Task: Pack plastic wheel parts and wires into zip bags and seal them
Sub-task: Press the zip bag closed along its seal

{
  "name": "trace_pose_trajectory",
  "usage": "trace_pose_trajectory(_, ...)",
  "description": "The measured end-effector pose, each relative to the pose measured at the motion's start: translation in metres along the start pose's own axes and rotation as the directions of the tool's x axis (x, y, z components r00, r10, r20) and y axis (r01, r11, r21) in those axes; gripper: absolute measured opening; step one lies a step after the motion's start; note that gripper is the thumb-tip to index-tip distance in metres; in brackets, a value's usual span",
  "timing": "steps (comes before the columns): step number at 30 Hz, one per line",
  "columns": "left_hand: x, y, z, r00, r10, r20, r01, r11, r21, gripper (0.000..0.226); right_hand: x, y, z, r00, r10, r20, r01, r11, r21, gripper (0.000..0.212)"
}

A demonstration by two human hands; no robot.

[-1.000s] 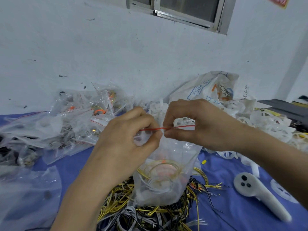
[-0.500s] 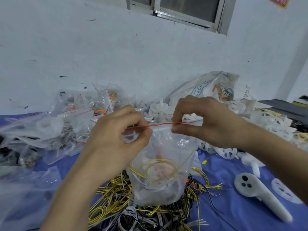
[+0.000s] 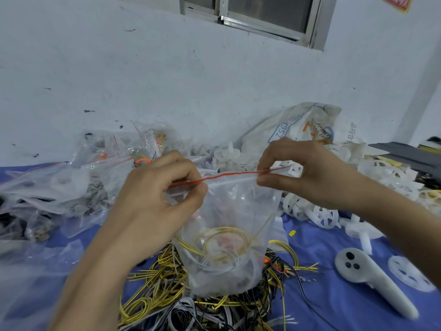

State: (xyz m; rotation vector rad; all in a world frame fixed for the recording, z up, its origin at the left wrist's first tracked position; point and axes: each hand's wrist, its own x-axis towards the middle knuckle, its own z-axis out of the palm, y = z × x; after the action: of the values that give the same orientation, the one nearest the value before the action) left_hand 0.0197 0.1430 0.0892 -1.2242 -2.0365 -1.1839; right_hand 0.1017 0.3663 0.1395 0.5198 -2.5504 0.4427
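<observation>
Sealing: left hand (image 3: 152, 204) at nine o'clock and right hand (image 3: 307, 173) at three each pinch the red seal strip (image 3: 229, 174) of the clear plastic zip bag (image 3: 229, 235), which probably next needs pressing shut between them.

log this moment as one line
step: sealing zip bag | left hand: pinches red zip strip | right hand: pinches strip's other end | contents: yellow and white wires | below: loose wire pile

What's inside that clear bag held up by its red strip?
The zip bag holds looped yellow wires and thin white wires. Something pinkish sits behind them, too blurred by the plastic to identify.
</observation>
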Motion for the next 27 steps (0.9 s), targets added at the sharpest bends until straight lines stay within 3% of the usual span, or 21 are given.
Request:
trace_pose_trajectory(10, 0.0, -0.003, -0.003, 1.0, -0.014, -0.007, 0.014, 1.0, -0.01, 0.019, -0.005, 0.008, 0.001, 0.994, 0.096, -0.059, -0.09, 0.991, 0.095, 0.02)
trace_pose_trajectory(14, 0.0, -0.003, -0.001, 1.0, -0.014, -0.009, 0.014, 1.0, 0.004, 0.015, -0.007, 0.011, 0.004, 0.996, 0.057, -0.067, -0.052, 0.996, 0.068, 0.019)
trace_pose_trajectory(19, -0.001, -0.007, -0.005, 0.999, -0.041, -0.022, 0.041, 0.999, -0.016, 0.015, -0.008, 0.017, 0.001, 0.986, 0.148, -0.082, -0.128, 0.969, 0.211, 0.015)
trace_pose_trajectory(22, -0.001, -0.007, -0.003, 0.999, -0.04, -0.015, 0.04, 0.999, -0.021, 0.015, -0.009, 0.019, 0.002, 0.986, 0.141, -0.086, -0.121, 0.972, 0.202, 0.017)
trace_pose_trajectory(27, -0.002, -0.013, -0.008, 0.997, -0.073, -0.02, 0.072, 0.996, -0.05, 0.018, -0.012, 0.028, -0.001, 0.961, 0.229, -0.156, -0.172, 0.935, 0.311, 0.031)
